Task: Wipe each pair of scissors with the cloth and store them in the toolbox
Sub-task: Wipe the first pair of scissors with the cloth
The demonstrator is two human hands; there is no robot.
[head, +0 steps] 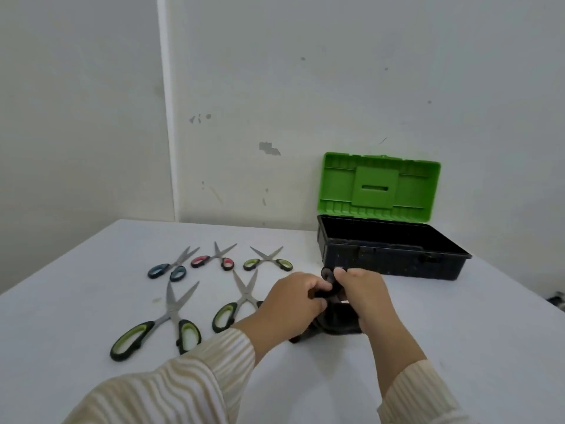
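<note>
1. Dark cloth [336,321] is bunched under my right hand [365,296], whose fingers are curled tight around it. I keep it wrapped so the fabric covers whatever blade lies inside; the blades themselves are hidden from me.
2. My left hand [295,296] is closed on the black handles of the scissors in hand [328,278], one loop showing just above my knuckles. Gripping the handle end keeps my skin off the edges while the cloth does the rubbing.
3. Both hands meet just in front of the toolbox [394,258], which sits with its green lid [379,186] propped back and its black tray looking empty, so I judge this to be the first pair.
4. Five more wait on the white table [458,316] to my left, all lying open: the blue pair [168,269], the pink pair [214,260], the small green pair [268,262], and nearer me the large green pair [159,327] and another green pair [237,304], partly behind my left wrist.
</note>
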